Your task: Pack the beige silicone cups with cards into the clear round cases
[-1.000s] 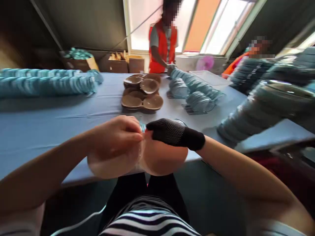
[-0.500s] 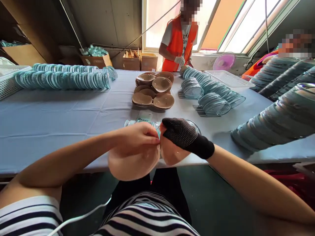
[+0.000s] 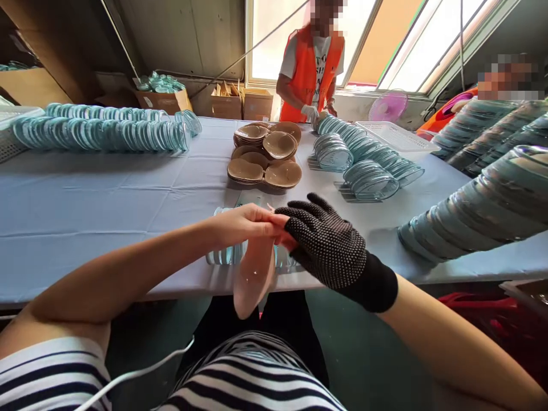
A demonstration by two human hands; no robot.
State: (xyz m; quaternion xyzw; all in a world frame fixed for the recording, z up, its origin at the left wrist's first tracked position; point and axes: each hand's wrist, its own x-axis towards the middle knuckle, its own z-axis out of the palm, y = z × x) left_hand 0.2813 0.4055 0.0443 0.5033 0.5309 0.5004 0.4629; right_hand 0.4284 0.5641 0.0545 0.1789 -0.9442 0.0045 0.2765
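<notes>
A beige adhesive silicone bra [image 3: 252, 279] hangs folded, its cups together, over the table's front edge. My bare left hand [image 3: 252, 222] is closed on its upper end. My right hand [image 3: 327, 242] wears a black dotted glove that leaves the thumb and index tips bare. Those tips meet the bra's upper end beside my left fingers, while the other fingers stretch out. The exact contact is partly hidden. Behind and below my hands lie clear plastic shells [image 3: 220, 254] in a row. Stacked beige bra cups [image 3: 282, 174] sit just beyond.
Rows of clear shells [image 3: 103, 134] lie at left beside a white basket [image 3: 12, 142]. More shells [image 3: 370, 180] lie at right, with tall stacks [image 3: 475, 211] near the right edge. Across the white table [image 3: 141, 194], a person in an orange vest [image 3: 295, 74] handles shells. A white cable crosses my lap.
The bra's two cups, spread side by side before, are now folded together and hang down. My right hand has let go of its cup, stretched its fingers and turned toward my left fingertips.
</notes>
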